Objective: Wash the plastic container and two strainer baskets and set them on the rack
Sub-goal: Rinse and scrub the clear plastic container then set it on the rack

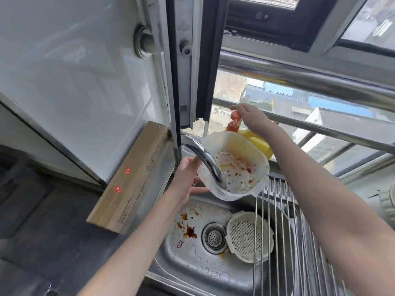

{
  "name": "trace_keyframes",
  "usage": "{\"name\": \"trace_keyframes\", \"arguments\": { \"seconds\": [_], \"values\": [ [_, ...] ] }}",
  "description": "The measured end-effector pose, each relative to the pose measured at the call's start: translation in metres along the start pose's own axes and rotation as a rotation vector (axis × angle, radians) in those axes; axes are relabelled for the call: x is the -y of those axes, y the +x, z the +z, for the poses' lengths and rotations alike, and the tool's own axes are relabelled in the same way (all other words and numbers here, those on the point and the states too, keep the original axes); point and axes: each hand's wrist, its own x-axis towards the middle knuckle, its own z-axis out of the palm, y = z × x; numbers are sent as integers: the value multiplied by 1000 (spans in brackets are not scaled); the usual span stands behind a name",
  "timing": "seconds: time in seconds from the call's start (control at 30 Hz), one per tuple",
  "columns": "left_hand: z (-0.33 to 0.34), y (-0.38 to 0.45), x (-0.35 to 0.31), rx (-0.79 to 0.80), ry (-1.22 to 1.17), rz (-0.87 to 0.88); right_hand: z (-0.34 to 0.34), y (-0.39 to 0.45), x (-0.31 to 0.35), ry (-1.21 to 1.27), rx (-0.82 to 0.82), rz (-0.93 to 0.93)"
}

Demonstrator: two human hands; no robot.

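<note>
My left hand (pixel 185 180) grips the rim of a white plastic container (pixel 237 167), tilted above the sink behind the faucet spout (pixel 205 161). The container's inside is smeared with red-brown sauce, and it has perforations at its bottom. My right hand (pixel 249 116) rests on top of the red pump head of a yellow soap bottle (pixel 259 142) at the window ledge. One white strainer basket (pixel 249 238) lies in the sink (pixel 192 268) beside the drain, partly under the wire rack (pixel 284 221). A second strainer basket cannot be told apart.
Sauce stains and a small wrapper lie on the sink floor left of the drain (pixel 214 237). A long cardboard box (pixel 130 178) leans at the sink's left edge. Window rails run behind the faucet. A pale round object (pixel 388 201) sits at the far right.
</note>
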Motion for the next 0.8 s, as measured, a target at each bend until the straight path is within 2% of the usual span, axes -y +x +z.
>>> {"name": "trace_keyframes", "arguments": {
  "seconds": [0.13, 0.23, 0.33, 0.47, 0.63, 0.8],
  "values": [
    [-3, 9, 5, 19, -38, -54, 7, 8, -5, -108, -44, -100],
    [-3, 11, 6, 32, -57, -84, 8, 11, -7, -68, -85, -109],
    [-3, 14, 6, 24, -48, -98, 9, 14, -6, 4, -40, -73],
    [-4, 15, 2, 34, -19, -91, 10, 14, -13, -43, 18, -55],
    [-5, 18, -3, 34, -17, -103, 16, 18, -20, -296, -40, -143],
    [-6, 13, -2, 35, -19, -113, 19, 12, -22, -536, -26, -168]
  ]
}}
